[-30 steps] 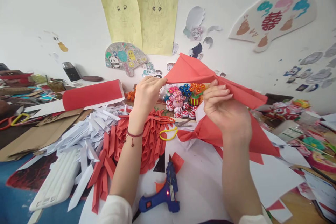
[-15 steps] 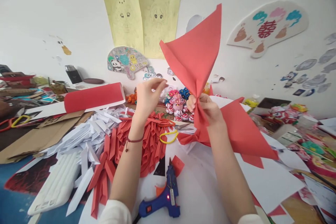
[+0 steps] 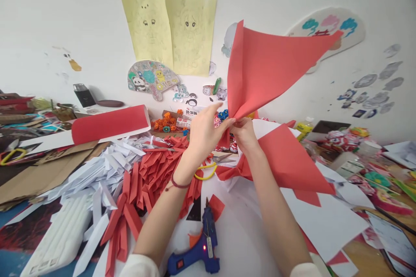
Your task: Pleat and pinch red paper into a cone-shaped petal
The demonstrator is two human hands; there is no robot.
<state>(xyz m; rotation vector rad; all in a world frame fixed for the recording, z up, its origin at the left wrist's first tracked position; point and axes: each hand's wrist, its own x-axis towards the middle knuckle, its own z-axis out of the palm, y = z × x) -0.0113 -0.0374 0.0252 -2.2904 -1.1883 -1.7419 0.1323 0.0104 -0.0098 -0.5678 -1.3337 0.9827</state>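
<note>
A large red paper piece (image 3: 266, 67), gathered to a narrow neck at its lower end, fans up and to the right in front of the wall. My right hand (image 3: 243, 134) pinches it at that neck. My left hand (image 3: 208, 127) has come to the same neck from the left, thumb against the paper and another finger raised. Another gathered red paper piece (image 3: 289, 156) lies behind my right forearm. Nearer to me, a blue glue gun (image 3: 208, 242) with a lit red light rests on the white surface. Scissors with yellow and orange handles (image 3: 206, 177) lie beyond it.
Folded white strips (image 3: 107, 169) and folded red strips (image 3: 159, 169) are heaped at the left, before a red paper roll (image 3: 110, 124). White sheets (image 3: 325, 216) and a phone (image 3: 390, 238) lie at the right. A white power strip (image 3: 60, 233) is at the lower left.
My left hand has moved right onto the red paper's neck. The raised paper has turned, and its wide end now spreads further right. The view has shifted slightly.
</note>
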